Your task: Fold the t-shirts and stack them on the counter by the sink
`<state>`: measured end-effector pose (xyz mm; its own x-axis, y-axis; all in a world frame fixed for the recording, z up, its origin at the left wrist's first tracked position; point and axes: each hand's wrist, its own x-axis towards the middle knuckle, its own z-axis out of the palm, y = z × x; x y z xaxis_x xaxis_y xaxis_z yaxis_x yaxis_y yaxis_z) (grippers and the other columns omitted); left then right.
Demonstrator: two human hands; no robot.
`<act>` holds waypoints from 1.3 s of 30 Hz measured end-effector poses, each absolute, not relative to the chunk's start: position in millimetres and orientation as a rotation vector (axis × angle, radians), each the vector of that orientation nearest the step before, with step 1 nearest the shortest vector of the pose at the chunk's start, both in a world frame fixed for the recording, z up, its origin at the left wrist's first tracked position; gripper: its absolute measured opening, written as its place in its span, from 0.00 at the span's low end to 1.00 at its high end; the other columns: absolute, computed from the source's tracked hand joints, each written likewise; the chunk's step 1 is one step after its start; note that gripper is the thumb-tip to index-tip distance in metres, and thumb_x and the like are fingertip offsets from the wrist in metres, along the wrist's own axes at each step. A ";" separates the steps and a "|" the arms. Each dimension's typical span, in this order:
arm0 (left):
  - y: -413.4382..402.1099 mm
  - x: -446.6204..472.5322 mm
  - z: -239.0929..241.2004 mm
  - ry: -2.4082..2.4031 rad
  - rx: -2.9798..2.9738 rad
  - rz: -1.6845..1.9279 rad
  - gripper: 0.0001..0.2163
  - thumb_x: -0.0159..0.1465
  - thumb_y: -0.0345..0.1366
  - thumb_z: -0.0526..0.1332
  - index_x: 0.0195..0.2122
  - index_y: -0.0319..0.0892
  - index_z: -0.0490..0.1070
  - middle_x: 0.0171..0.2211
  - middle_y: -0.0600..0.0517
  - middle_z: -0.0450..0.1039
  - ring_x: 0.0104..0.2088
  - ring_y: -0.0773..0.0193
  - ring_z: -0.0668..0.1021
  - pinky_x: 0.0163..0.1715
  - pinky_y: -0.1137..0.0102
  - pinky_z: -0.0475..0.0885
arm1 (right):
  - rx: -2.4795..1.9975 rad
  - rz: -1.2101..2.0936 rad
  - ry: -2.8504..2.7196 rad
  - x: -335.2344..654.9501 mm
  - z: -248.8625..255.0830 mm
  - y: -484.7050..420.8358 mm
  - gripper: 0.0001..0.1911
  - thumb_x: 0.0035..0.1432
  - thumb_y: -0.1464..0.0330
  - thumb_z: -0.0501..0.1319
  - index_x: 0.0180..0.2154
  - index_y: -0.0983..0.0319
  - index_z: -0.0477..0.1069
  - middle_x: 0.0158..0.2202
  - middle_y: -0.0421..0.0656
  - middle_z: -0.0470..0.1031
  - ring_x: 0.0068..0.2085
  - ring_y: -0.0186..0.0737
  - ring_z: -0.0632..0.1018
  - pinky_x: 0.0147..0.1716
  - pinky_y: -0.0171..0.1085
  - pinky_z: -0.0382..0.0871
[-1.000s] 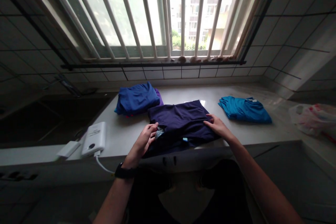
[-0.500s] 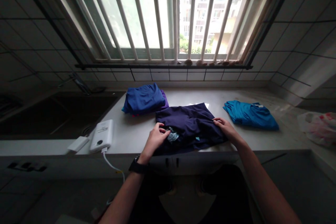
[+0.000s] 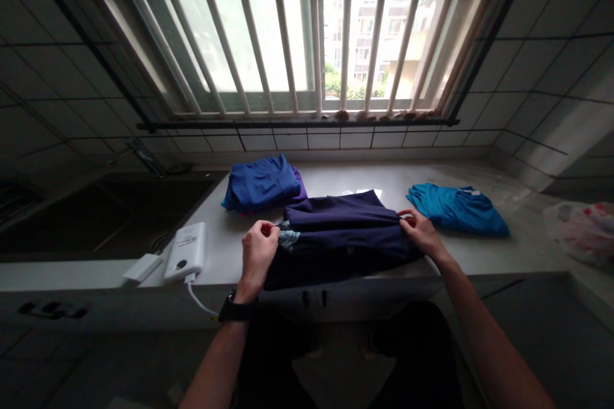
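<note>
A dark navy garment (image 3: 340, 239) lies stretched across the front of the pale countertop (image 3: 230, 243). My left hand (image 3: 258, 252) is closed in a pinch on its left edge, where a small light patterned patch shows. My right hand (image 3: 421, 233) is closed on its right edge. The cloth is pulled taut between the two hands. A black watch sits on my left wrist.
A folded blue garment (image 3: 261, 183) over a purple one lies behind at the left. A folded teal garment (image 3: 455, 208) lies at the right. A white power bank (image 3: 185, 252) with cable and a small white box (image 3: 142, 267) sit left. A sink (image 3: 86, 217), a plastic bag (image 3: 582, 230) and a barred window (image 3: 307, 32) surround.
Both hands have gone from resting on the navy garment to pinching its left and right edges and drawing it out sideways. The cloth is now flatter and wider.
</note>
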<state>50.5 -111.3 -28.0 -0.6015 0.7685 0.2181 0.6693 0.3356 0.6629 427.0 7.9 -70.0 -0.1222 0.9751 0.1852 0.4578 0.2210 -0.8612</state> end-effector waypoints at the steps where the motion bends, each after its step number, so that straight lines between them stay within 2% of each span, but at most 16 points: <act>1: -115.3 45.1 -29.7 2.483 1.329 1.005 0.04 0.59 0.34 0.59 0.32 0.43 0.73 0.32 0.48 0.80 0.36 0.57 0.81 0.40 0.68 0.71 | -1.416 0.736 -1.780 429.5 -74.1 5.5 0.16 0.53 0.60 0.58 0.41 0.60 0.73 0.25 0.39 0.74 0.27 0.40 0.75 0.31 0.37 0.66; 4: -127.2 36.6 -34.5 2.483 1.402 0.533 0.05 0.60 0.35 0.60 0.27 0.44 0.72 0.28 0.47 0.79 0.34 0.54 0.81 0.36 0.68 0.71 | -1.574 0.517 -1.968 430.6 -80.1 -2.6 0.15 0.56 0.64 0.56 0.43 0.62 0.74 0.25 0.41 0.74 0.29 0.43 0.76 0.35 0.39 0.69; 6: -130.5 39.5 -33.6 2.501 1.530 0.372 0.06 0.60 0.35 0.59 0.28 0.44 0.73 0.29 0.46 0.78 0.35 0.52 0.81 0.36 0.66 0.71 | -1.613 0.333 -2.017 424.5 -76.2 -7.6 0.17 0.58 0.66 0.55 0.47 0.64 0.74 0.34 0.48 0.77 0.38 0.49 0.79 0.42 0.43 0.71; 8: -126.4 48.9 -30.2 2.511 1.789 0.479 0.08 0.62 0.34 0.58 0.36 0.43 0.76 0.36 0.43 0.79 0.40 0.51 0.80 0.41 0.63 0.73 | -1.570 0.147 -2.028 412.5 -69.6 -12.7 0.21 0.61 0.66 0.55 0.53 0.66 0.72 0.47 0.56 0.77 0.49 0.54 0.78 0.51 0.47 0.71; 11: -108.5 66.3 -31.2 2.208 2.245 0.701 0.17 0.65 0.36 0.57 0.54 0.45 0.74 0.54 0.42 0.75 0.56 0.51 0.76 0.57 0.59 0.70 | -1.549 0.065 -2.095 388.8 -68.0 -22.4 0.27 0.66 0.63 0.53 0.63 0.64 0.66 0.62 0.58 0.68 0.60 0.57 0.73 0.58 0.50 0.68; 14: -93.8 72.2 -48.6 2.015 2.317 0.514 0.22 0.65 0.39 0.59 0.61 0.50 0.71 0.66 0.45 0.66 0.67 0.48 0.66 0.65 0.52 0.63 | -1.723 0.083 -2.229 372.5 -83.2 -35.1 0.29 0.67 0.61 0.54 0.67 0.61 0.63 0.67 0.58 0.64 0.65 0.62 0.68 0.60 0.55 0.65; 18: -103.5 62.2 -78.6 2.042 2.263 0.347 0.23 0.68 0.40 0.55 0.64 0.50 0.68 0.70 0.45 0.61 0.70 0.47 0.61 0.66 0.48 0.61 | -1.793 0.016 -2.307 373.1 -104.3 -48.4 0.31 0.68 0.61 0.53 0.70 0.61 0.59 0.71 0.59 0.56 0.69 0.65 0.62 0.63 0.59 0.60; 23: -134.4 60.4 -91.6 2.087 2.268 0.401 0.24 0.69 0.42 0.54 0.67 0.49 0.66 0.70 0.45 0.60 0.70 0.48 0.61 0.64 0.49 0.64 | -1.803 0.025 -2.350 380.7 -106.6 -44.8 0.30 0.69 0.64 0.51 0.70 0.60 0.58 0.73 0.58 0.53 0.71 0.65 0.59 0.64 0.63 0.57; 28: -138.1 80.0 -95.3 2.232 2.193 0.468 0.24 0.69 0.42 0.56 0.66 0.46 0.67 0.70 0.43 0.61 0.70 0.47 0.62 0.63 0.50 0.66 | -1.682 0.110 -2.425 383.0 -106.0 -3.6 0.30 0.69 0.65 0.50 0.70 0.57 0.59 0.73 0.53 0.53 0.71 0.63 0.58 0.65 0.64 0.56; 32: -136.2 113.6 -90.5 2.365 2.075 0.495 0.27 0.70 0.48 0.54 0.65 0.38 0.68 0.69 0.35 0.61 0.68 0.40 0.64 0.60 0.48 0.68 | -1.533 0.200 -2.550 377.7 -91.8 57.4 0.30 0.69 0.67 0.49 0.70 0.60 0.58 0.73 0.52 0.54 0.71 0.59 0.58 0.67 0.58 0.55; 34: -138.4 133.0 -80.2 2.353 2.070 0.514 0.29 0.69 0.53 0.53 0.63 0.37 0.70 0.65 0.33 0.66 0.64 0.38 0.70 0.56 0.48 0.70 | -1.493 0.250 -2.623 370.7 -74.7 85.2 0.30 0.69 0.68 0.49 0.70 0.63 0.58 0.72 0.52 0.56 0.72 0.57 0.58 0.67 0.56 0.56; 36: -140.2 147.6 -66.0 2.262 2.104 0.525 0.28 0.70 0.55 0.52 0.61 0.40 0.73 0.57 0.35 0.75 0.54 0.42 0.77 0.52 0.52 0.73 | -1.555 0.204 -2.621 360.0 -54.9 99.5 0.31 0.67 0.70 0.50 0.70 0.64 0.58 0.72 0.54 0.56 0.72 0.59 0.58 0.67 0.57 0.56; 38: -139.0 152.6 -53.8 2.187 2.130 0.555 0.25 0.71 0.52 0.51 0.57 0.42 0.75 0.50 0.39 0.80 0.48 0.47 0.80 0.50 0.55 0.73 | -1.592 0.066 -2.563 346.9 -39.5 92.8 0.32 0.64 0.74 0.52 0.69 0.65 0.59 0.72 0.54 0.55 0.72 0.59 0.57 0.68 0.57 0.53; 39: -137.3 151.1 -50.9 2.166 2.153 0.582 0.23 0.71 0.49 0.51 0.57 0.43 0.75 0.51 0.40 0.79 0.49 0.48 0.79 0.51 0.55 0.72 | -1.581 0.001 -2.522 340.4 -35.9 80.9 0.32 0.63 0.75 0.52 0.69 0.66 0.60 0.72 0.55 0.55 0.72 0.58 0.57 0.68 0.56 0.53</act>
<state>151.1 -137.3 -50.9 -0.0404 0.9708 0.2364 0.9586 -0.0290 0.2833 340.4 80.9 -35.9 -0.4259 0.8941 0.1384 0.8940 0.4394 -0.0878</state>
